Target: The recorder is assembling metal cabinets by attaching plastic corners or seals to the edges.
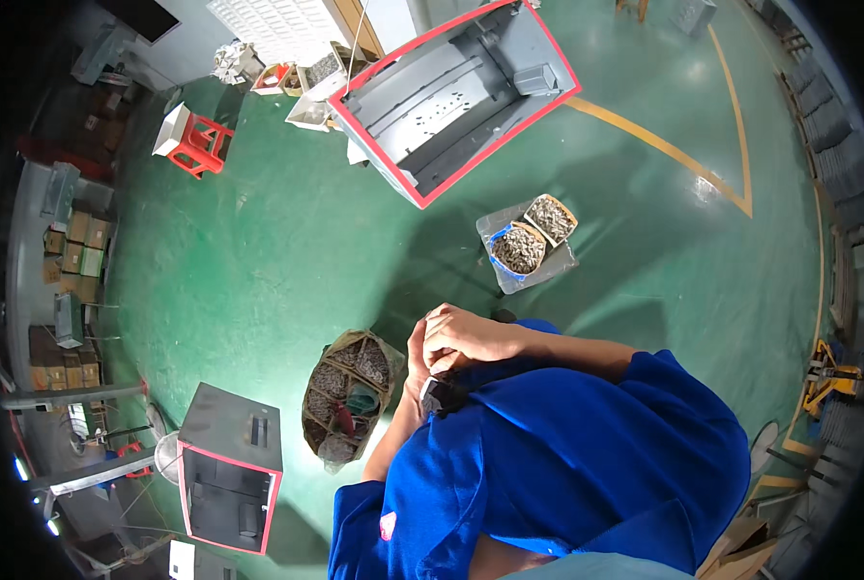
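My left hand (416, 356) and my right hand (471, 334) meet in front of my chest, fingers curled in against each other. My right hand lies partly over the left one, and whatever is between them is hidden. Beside my left wrist is a small white and black object (434, 393), partly covered. Nearest to my left forearm, a divided container (308, 411) on the floor holds small metal parts in several compartments. Ahead of my right hand, a low stool (560, 263) carries two open boxes of small metal parts (519, 249), one of them blue-edged.
A large grey metal cabinet with a red rim (408, 181) is ahead, its open side up. A smaller red-rimmed grey cabinet (229, 425) stands at the lower left. Further off are a red plastic stool (200, 140), cardboard boxes (89, 232) and a yellow pallet jack (831, 375).
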Tool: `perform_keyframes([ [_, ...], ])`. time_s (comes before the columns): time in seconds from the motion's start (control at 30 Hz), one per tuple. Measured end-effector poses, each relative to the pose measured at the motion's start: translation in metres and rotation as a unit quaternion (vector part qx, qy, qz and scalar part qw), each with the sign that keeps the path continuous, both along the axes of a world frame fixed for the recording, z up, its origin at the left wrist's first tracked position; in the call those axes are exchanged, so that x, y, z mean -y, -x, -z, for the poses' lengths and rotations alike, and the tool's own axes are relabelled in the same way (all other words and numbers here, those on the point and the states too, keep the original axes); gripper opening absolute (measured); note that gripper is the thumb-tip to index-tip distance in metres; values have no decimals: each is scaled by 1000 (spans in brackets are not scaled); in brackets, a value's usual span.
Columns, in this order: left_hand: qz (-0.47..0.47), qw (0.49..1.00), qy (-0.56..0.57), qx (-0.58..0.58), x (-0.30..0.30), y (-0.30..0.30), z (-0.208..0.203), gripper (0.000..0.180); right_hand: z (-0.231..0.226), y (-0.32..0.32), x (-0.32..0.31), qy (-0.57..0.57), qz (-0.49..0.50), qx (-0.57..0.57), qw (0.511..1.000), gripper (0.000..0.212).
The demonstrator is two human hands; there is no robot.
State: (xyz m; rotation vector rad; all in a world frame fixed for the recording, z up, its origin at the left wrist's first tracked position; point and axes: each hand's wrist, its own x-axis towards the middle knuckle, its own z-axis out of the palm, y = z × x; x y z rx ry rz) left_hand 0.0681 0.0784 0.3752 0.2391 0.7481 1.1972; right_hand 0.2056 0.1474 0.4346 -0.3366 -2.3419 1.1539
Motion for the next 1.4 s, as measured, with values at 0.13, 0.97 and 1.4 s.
perform_keyframes([
  [0.13,-8,995,83,56,-12,-12,-8,37,10,-6,-6,-38,51,-35,997,13],
  [0.97,-75,994,76,-7,-41,-85,5,37,13,-74,-69,-15,-20,-65,998,12],
  [1.4,-8,975,85,204,-78,-60,32,31,41,-54,-82,-97,117,-53,987,9],
])
